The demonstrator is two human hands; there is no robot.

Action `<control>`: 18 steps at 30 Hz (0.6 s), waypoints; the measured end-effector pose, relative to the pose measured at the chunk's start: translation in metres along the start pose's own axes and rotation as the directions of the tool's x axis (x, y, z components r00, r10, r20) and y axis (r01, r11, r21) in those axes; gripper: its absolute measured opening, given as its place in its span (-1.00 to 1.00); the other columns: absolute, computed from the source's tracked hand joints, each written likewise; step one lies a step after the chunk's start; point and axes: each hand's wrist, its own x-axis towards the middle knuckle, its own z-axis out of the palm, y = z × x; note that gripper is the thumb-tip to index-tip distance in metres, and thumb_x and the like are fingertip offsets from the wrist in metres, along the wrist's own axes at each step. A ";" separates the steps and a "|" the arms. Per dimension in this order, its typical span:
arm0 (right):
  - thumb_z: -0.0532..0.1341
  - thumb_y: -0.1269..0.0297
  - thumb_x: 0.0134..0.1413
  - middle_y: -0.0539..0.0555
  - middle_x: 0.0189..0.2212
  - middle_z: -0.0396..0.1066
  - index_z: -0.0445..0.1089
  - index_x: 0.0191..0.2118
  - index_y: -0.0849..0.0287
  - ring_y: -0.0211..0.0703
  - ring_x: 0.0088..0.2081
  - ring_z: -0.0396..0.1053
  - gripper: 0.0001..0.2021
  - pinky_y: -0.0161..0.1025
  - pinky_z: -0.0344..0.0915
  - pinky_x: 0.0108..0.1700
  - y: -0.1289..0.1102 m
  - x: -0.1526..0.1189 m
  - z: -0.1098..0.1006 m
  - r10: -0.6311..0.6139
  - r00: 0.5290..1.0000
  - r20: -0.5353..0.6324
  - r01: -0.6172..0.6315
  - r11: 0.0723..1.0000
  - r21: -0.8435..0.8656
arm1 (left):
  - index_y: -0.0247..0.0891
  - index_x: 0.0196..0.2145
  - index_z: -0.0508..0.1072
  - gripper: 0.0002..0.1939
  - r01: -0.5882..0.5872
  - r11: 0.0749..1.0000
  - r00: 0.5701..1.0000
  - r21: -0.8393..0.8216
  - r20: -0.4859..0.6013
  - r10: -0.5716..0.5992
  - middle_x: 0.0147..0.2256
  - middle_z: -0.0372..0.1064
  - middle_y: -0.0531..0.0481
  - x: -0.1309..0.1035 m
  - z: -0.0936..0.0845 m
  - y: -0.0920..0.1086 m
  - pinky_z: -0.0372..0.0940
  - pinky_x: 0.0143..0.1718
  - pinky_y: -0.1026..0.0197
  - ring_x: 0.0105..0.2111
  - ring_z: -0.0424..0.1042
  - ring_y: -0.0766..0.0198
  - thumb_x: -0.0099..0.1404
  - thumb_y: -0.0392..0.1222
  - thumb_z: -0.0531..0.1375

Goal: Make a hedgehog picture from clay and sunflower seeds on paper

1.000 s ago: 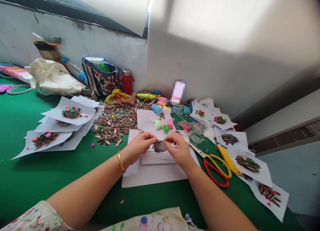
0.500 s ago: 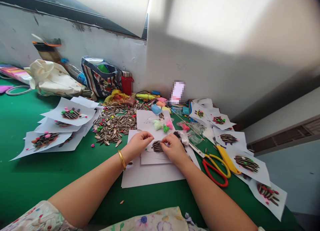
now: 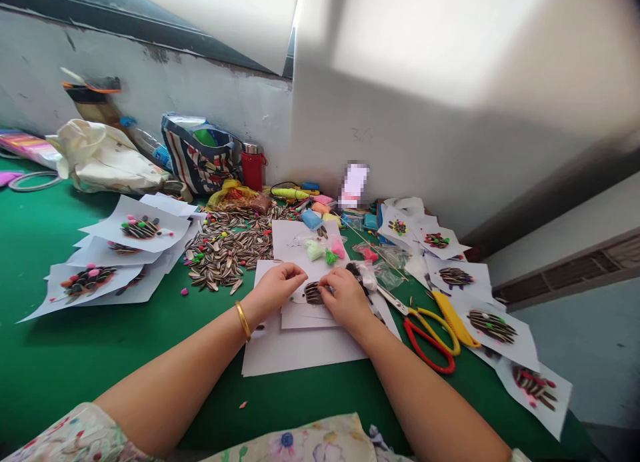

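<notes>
On stacked white paper (image 3: 305, 349) in front of me lies a small cluster of striped sunflower seeds (image 3: 313, 293), set side by side on a smaller sheet. My right hand (image 3: 345, 297) rests at the right edge of the cluster, thumb and fingertips pinched; anything between them is too small to make out. My left hand (image 3: 280, 285), with a gold bangle at the wrist, hovers left of the cluster with its fingertips pressed together around something I cannot make out. Soft clay lumps, pale green (image 3: 315, 250), green (image 3: 331, 256) and pink (image 3: 337, 248), sit just beyond.
A heap of seeds (image 3: 225, 252) lies at the back left. Scissors (image 3: 423, 329) and a yellow cutter (image 3: 455, 319) are on the right. Sheets with seed pictures flank both sides (image 3: 143, 230) (image 3: 493, 325). A red flask (image 3: 253, 169) and bags stand behind.
My right hand has shifted very slightly left at the cluster's edge. The left hand has hardly moved.
</notes>
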 end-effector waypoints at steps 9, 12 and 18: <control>0.22 0.45 0.13 0.07 -0.36 0.38 0.48 -0.38 0.15 -0.10 -0.20 0.31 -0.88 -0.20 0.20 -0.14 -0.003 0.001 -0.002 -0.019 0.999 0.031 0.021 0.998 -0.067 | -0.28 -0.39 0.50 -0.72 0.009 1.000 1.000 -0.016 -0.005 -0.009 -0.36 0.47 -0.03 0.000 0.001 0.000 0.25 -0.24 0.19 -0.31 0.39 0.18 0.16 0.02 0.22; 0.23 0.46 0.13 0.07 -0.36 0.38 0.48 -0.38 0.16 -0.10 -0.20 0.30 -0.89 -0.21 0.19 -0.13 -0.002 0.000 -0.001 -0.019 0.999 0.035 0.022 0.997 -0.073 | -0.29 -0.40 0.50 -0.74 0.041 0.995 0.999 -0.087 -0.009 -0.042 -0.42 0.42 0.01 -0.001 0.002 0.002 0.20 -0.37 0.26 -0.42 0.32 0.28 0.14 -0.01 0.25; 0.23 0.46 0.12 0.07 -0.35 0.39 0.47 -0.38 0.16 -0.10 -0.19 0.30 -0.89 -0.20 0.19 -0.12 -0.003 -0.002 -0.001 -0.016 0.999 0.039 0.019 0.997 -0.077 | -0.30 -0.34 0.43 -0.77 0.283 0.839 0.959 -0.465 0.130 -0.252 -0.63 0.04 0.21 -0.003 -0.001 0.007 -0.22 -0.69 0.39 -0.68 -0.06 0.49 0.14 -0.09 0.31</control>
